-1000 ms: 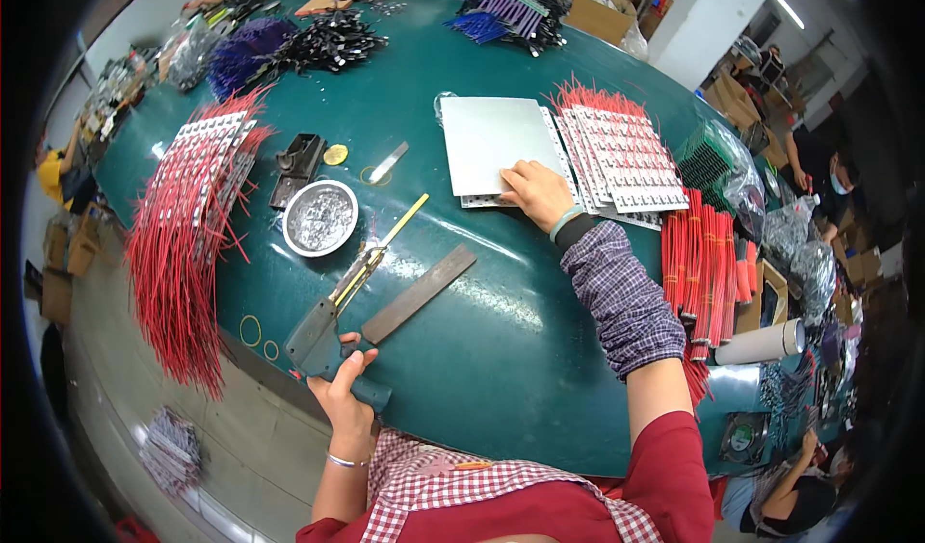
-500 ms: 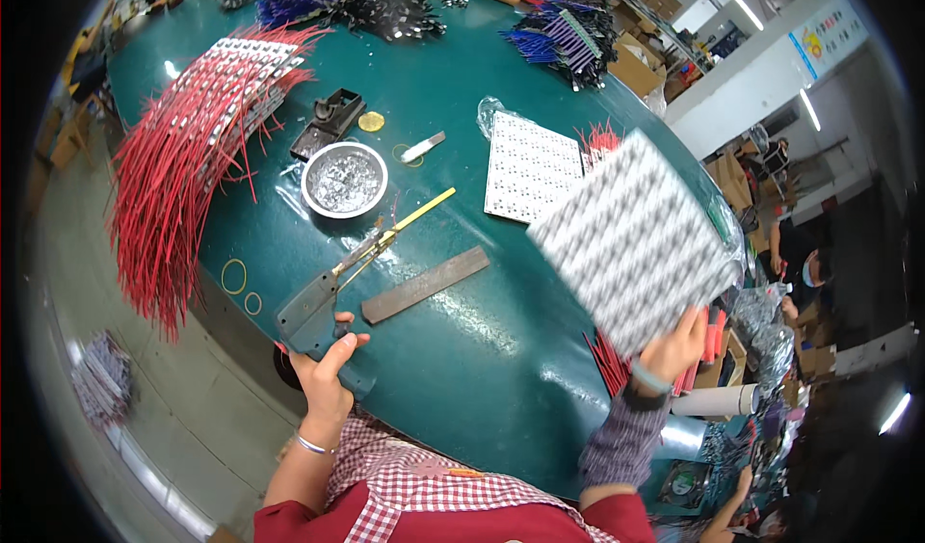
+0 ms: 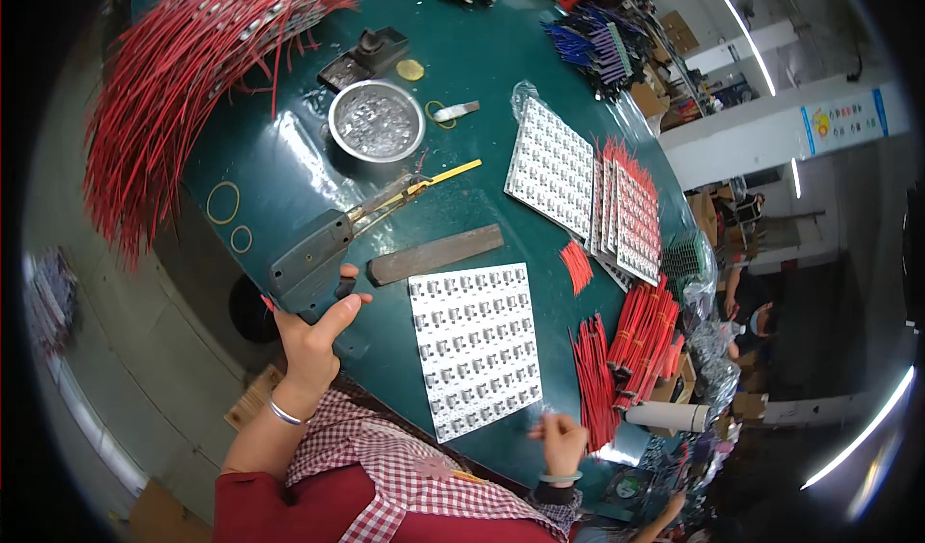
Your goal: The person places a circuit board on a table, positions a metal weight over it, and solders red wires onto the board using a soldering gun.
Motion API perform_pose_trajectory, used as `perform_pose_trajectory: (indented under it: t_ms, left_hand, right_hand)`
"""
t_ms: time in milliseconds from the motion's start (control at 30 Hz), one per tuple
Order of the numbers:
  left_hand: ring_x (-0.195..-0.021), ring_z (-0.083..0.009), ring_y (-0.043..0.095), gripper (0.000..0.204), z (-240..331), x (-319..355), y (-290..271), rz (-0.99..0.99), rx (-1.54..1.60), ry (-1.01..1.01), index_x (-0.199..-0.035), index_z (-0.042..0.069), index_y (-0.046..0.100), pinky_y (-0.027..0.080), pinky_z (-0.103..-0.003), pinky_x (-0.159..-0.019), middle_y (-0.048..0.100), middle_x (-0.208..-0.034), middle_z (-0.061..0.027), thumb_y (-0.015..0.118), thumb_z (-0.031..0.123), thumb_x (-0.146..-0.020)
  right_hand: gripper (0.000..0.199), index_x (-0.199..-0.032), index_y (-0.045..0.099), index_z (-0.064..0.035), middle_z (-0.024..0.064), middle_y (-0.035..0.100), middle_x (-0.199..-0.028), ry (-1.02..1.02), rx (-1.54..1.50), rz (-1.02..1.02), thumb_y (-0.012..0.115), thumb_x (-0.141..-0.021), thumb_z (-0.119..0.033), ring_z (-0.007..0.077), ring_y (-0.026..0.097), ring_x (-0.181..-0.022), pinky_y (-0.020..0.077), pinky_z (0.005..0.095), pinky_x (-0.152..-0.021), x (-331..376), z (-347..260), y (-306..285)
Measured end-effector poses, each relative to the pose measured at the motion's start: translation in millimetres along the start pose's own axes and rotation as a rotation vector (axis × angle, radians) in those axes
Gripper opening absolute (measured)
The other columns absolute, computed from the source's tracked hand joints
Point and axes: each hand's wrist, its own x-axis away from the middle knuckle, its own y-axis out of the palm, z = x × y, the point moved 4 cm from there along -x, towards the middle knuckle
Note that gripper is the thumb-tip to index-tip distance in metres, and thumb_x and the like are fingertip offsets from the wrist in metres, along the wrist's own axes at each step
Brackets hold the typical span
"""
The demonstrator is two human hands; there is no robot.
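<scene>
Gun-shaped tool (image 3: pixel 309 260), dark grey, thin-nosed

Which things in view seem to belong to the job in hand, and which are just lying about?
Likely belonging:
- grey gun-shaped tool, held in the left grip
- white component panel, near the right grip
- red wire bundles
- red-wired panels

Probably just lying about:
- blue wire pile
- white cylinder
- clear plastic bags
</scene>
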Motion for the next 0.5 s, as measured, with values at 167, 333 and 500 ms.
perform_pose_trajectory:
  t_ms: [167, 333, 500]
  left_hand:
    - [-0.091, -0.0207, 0.061, 0.045, 5, 2, -20, 0.016, -0.029, 0.004, -0.121, -0.002, 0.052, 0.057, -0.038, -0.077, 0.061, -0.108, -0.0133, 0.064, -0.003, -0.078]
    - [-0.093, -0.0206, 0.061, 0.042, 12, 5, -32, 0.007, -0.091, 0.004, -0.12, -0.003, 0.054, 0.057, -0.038, -0.078, 0.061, -0.109, -0.013, 0.063, -0.003, -0.079]
    - [-0.095, -0.021, 0.062, 0.042, 21, 7, -44, 0.005, -0.13, -0.015, -0.121, -0.003, 0.055, 0.056, -0.037, -0.08, 0.06, -0.113, -0.0135, 0.062, -0.004, -0.08]
  right_hand:
    - [0.017, -0.102, 0.065, 0.0035, 0.0108, 0.065, -0.092, -0.617, 0.161, 0.054, 0.063, -0.085, 0.004, 0.0162, 0.063, -0.083, 0.05, 0.0266, -0.072, -52, -112, 23]
    - [0.054, -0.127, 0.058, -0.0073, 0.0151, 0.05, -0.137, -1.125, 0.348, -0.334, 0.062, -0.076, 0.012, 0.0343, 0.046, -0.129, 0.0389, 0.0394, -0.105, -97, -210, 153]
    - [0.061, -0.132, 0.053, -0.0086, 0.0148, 0.052, -0.13, -1.186, 0.58, -0.754, 0.056, -0.075, 0.012, 0.0354, 0.048, -0.124, 0.0373, 0.0446, -0.108, -119, -222, 186]
